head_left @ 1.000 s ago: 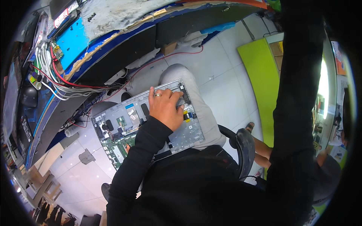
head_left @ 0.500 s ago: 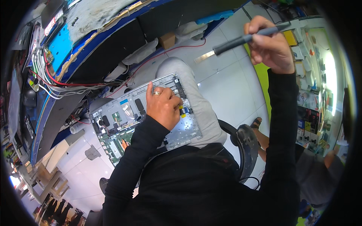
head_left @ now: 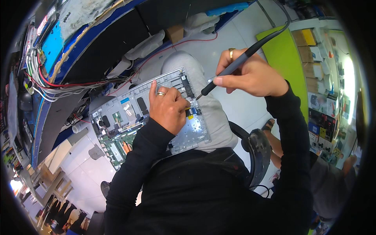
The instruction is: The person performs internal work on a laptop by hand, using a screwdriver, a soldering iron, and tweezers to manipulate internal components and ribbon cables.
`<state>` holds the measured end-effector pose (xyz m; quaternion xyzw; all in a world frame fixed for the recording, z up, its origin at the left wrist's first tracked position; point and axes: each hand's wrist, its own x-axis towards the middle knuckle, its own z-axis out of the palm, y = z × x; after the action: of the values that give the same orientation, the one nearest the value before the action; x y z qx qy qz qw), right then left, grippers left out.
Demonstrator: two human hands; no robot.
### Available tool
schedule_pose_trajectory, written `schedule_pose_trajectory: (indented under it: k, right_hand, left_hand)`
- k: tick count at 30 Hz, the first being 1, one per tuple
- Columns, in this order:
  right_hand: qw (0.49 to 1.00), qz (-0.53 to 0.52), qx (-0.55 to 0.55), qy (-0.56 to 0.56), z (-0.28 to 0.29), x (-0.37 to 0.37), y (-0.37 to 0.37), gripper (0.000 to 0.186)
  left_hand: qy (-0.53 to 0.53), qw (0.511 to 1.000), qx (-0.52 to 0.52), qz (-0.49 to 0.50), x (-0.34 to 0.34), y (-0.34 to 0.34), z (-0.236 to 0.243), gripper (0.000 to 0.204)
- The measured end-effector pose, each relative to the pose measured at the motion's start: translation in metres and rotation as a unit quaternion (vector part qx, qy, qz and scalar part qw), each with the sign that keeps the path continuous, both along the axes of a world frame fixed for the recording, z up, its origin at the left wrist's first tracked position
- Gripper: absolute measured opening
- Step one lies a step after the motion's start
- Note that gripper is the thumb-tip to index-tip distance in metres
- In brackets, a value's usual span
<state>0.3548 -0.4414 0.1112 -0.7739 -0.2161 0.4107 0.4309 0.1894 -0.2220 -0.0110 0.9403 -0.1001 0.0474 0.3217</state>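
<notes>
A laptop base [head_left: 190, 135] with its inside exposed rests tilted across my thighs. Over its right part lies my left hand [head_left: 169, 109], index finger stretched along the chassis and the other fingers curled down near a yellow-marked ribbon cable [head_left: 191, 116]. What those fingertips hold, if anything, is hidden. My right hand [head_left: 252, 74] grips a dark grey soldering iron [head_left: 231, 68] like a pen. Its tip points down at the laptop's right edge, just beside my left fingertips; whether it touches is too small to tell. A green circuit board [head_left: 131, 137] shows left of my left wrist.
A cluttered workbench [head_left: 90, 29] curves along the upper left, with bundled cables [head_left: 74, 88] hanging from it. The iron's thick cord [head_left: 280, 29] runs to the upper right, past a green panel [head_left: 282, 53]. A black chair part [head_left: 258, 152] and another person's leg [head_left: 273, 143] are at my right.
My right hand has come down and leftward with the soldering iron, from high at the upper right to the laptop's right edge. My left hand stays on the laptop, nearly still.
</notes>
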Motion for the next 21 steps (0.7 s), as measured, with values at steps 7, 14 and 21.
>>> schedule_pose_trajectory:
  k: [7, 14, 21]
  right_hand:
    - [0.979, 0.104, 0.026, -0.172, -0.022, -0.012, 0.007, 0.027]
    - [0.960, 0.147, 0.043, -0.233, -0.031, -0.018, 0.013, 0.027]
    - [0.964, 0.138, 0.033, -0.223, -0.029, -0.017, 0.018, 0.027]
  left_hand:
    - [-0.012, 1.000, 0.014, 0.025, -0.002, -0.003, 0.000, 0.021]
    - [-0.013, 1.000, 0.018, 0.014, 0.000, -0.002, 0.000, 0.021]
    - [-0.007, 1.000, 0.018, 0.014, 0.000, -0.001, 0.000, 0.020]
